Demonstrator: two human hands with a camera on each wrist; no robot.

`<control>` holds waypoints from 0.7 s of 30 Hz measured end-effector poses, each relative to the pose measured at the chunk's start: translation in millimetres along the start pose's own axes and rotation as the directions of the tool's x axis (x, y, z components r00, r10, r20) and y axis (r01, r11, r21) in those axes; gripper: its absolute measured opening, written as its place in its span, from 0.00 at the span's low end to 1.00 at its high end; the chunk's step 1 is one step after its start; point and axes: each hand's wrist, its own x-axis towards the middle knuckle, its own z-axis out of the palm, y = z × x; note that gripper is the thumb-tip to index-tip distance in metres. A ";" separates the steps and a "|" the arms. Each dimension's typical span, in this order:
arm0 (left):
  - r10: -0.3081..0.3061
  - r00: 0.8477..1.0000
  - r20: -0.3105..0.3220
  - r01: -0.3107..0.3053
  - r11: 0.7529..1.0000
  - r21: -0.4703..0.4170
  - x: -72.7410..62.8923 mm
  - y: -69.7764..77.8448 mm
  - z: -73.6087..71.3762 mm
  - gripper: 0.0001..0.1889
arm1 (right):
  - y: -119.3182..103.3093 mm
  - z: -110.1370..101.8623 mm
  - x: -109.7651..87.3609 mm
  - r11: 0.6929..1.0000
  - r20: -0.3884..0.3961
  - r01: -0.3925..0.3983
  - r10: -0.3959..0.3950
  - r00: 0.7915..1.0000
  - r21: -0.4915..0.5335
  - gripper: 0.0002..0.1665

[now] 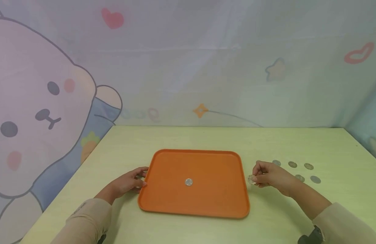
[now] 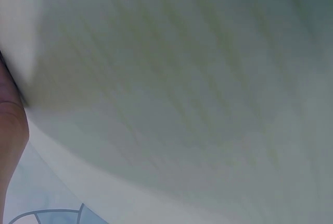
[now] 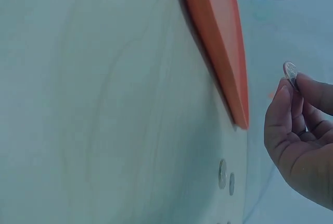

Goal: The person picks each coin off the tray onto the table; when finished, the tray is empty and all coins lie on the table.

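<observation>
An orange tray [image 1: 212, 203] lies on the table with one silver coin [image 1: 189, 182] near its middle. Along the tray's left edge my left hand [image 1: 126, 183] holds the rim, its thumb over the lip. Just off the opposite edge, my right hand [image 1: 274, 176] pinches another silver coin [image 1: 251, 179] between thumb and fingers. That pinched coin [image 3: 291, 73] stands edge-up at the fingertips in the right wrist view, with the hand [image 3: 304, 135] raised beside the tray corner. The left wrist view catches only part of the left hand [image 2: 11, 130] at its border.
Several loose coins lie on the pale table [image 1: 188, 135] right of the tray, including a coin [image 1: 292, 164] in the back row and a coin [image 1: 315, 179] in the front. The right hand partly covers a coin [image 1: 258, 162]. A patterned cloth [image 1: 181, 67] hangs behind the table.
</observation>
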 end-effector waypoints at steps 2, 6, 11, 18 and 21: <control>0.001 1.000 0.003 -0.001 1.000 -0.001 -0.1 0.3 0.1 0.30 | 3.5 -4.2 -4.0 1.000 0.000 0.002 -0.002 1.000 -0.009 0.12; 0.011 1.000 0.010 -0.011 1.000 0.006 -0.7 0.9 0.9 0.31 | 10.0 -9.8 -11.5 1.000 -0.014 -0.019 0.019 1.000 -0.015 0.13; 0.012 1.000 0.011 -0.012 1.000 0.007 -0.6 1.7 1.4 0.31 | 16.0 -14.7 -18.8 0.997 -0.041 -0.056 0.055 0.998 -0.044 0.14; 0.007 1.000 0.004 -0.007 1.000 0.008 -0.3 2.1 1.0 0.31 | 26.0 -18.5 -23.7 0.995 -0.034 -0.069 0.067 0.997 -0.074 0.11; 0.003 1.000 0.002 -0.003 1.000 0.008 -0.4 1.6 1.6 0.31 | 31.1 -18.9 -25.5 0.994 -0.017 -0.072 0.071 0.997 -0.087 0.07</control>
